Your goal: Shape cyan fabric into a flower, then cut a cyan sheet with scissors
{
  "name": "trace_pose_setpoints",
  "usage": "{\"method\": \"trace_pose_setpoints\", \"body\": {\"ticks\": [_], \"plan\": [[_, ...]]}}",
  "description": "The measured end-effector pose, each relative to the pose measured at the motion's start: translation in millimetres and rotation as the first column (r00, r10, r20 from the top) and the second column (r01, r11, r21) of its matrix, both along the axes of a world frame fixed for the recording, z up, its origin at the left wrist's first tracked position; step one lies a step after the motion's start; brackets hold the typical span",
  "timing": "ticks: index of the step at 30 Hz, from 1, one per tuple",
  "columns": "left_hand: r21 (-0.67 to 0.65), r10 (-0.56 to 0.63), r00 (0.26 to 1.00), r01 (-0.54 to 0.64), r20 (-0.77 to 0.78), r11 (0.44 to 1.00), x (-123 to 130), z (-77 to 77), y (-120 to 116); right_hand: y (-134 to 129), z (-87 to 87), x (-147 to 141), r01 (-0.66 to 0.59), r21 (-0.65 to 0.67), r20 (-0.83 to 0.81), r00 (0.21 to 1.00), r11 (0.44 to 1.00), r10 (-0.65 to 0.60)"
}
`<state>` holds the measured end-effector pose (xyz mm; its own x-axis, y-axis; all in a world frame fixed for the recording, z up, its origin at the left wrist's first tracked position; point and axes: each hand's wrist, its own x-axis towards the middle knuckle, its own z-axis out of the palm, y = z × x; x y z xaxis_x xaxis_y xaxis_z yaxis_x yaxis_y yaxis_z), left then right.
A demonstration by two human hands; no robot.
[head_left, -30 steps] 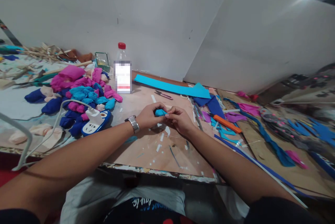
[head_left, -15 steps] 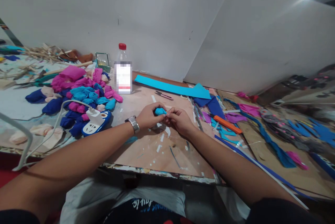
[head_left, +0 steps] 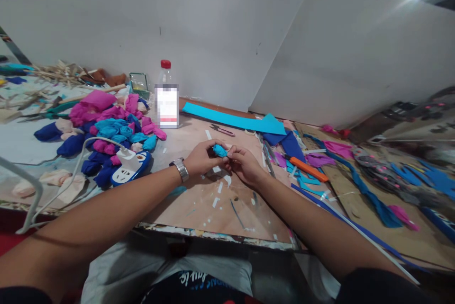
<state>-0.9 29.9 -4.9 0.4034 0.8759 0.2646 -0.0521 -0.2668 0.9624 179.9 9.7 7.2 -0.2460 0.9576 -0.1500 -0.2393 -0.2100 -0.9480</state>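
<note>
A small, bright blue paper flower (head_left: 220, 151), rolled and crinkled, is held just above the table between my two hands. My left hand (head_left: 205, 157), with a metal watch on its wrist, has its fingers curled round the flower from the left. From the right, my right hand (head_left: 245, 164) pinches the flower's lower end between thumb and fingertips. Pink-handled thread snips (head_left: 223, 130) lie on the table beyond my hands. Behind them stretches a long light blue paper strip (head_left: 227, 117).
Left of my hands are a pile of pink, blue and navy rolled flowers (head_left: 113, 126) and a power strip (head_left: 128, 171) with a white cable. A red-capped bottle (head_left: 166, 105) stands near the wall. Rightward lie an orange cutter (head_left: 308, 168), paper scraps and blue gloves (head_left: 430, 176).
The blue flower has turned in my fingers, and more of its folded side shows. Both hands keep nearly the same place and stay closed on it.
</note>
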Motion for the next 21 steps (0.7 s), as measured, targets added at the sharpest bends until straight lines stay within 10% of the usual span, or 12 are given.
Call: {"method": "trace_pose_setpoints", "body": {"ticks": [21], "plan": [[-0.180,-0.120,0.991,0.129,0.058,0.975,-5.0,10.9,-3.3,0.7,-7.6,0.7,-0.054,0.023,-0.018,0.998,0.998,0.054]]}}
